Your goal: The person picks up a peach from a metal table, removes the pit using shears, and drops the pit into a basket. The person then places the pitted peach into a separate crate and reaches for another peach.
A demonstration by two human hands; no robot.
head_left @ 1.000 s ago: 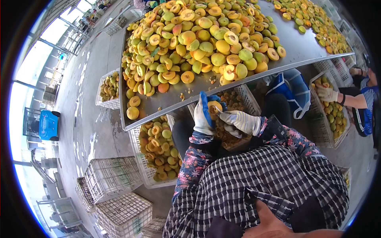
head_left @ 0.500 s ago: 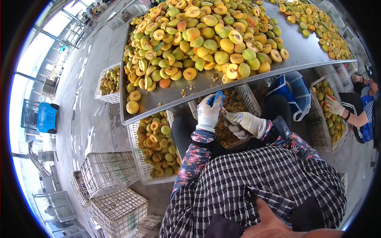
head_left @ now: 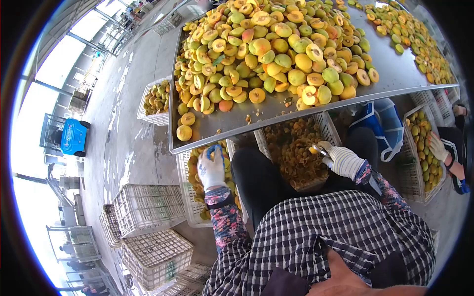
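My left hand (head_left: 211,167), in a white glove with blue-covered fingertips, hangs over the left crate (head_left: 183,182) of yellow fruit halves. Its fingers look bent and are blurred; whether any fruit is between them cannot be made out. My right hand (head_left: 343,160), in a striped glove, is closed around a small metal tool (head_left: 324,152), with an orange-yellow bit (head_left: 313,150) at its tip. Below that hand is a crate (head_left: 330,129) of brownish fruit scraps. A big heap of halved fruit (head_left: 276,54) lies on the metal table (head_left: 229,118) ahead.
Stacked white crates (head_left: 148,209) stand at left on the floor. Another fruit crate (head_left: 157,101) sits beyond the table's left side. A blue and white bag (head_left: 387,128) hangs under the table edge. At right, a co-worker's gloved hand (head_left: 437,147) rests over a fruit crate (head_left: 406,167).
My hands, close together over the scraps crate before, are now apart. The left has swung left above the fruit crate; the right has shifted right with the tool. The view has turned slightly.
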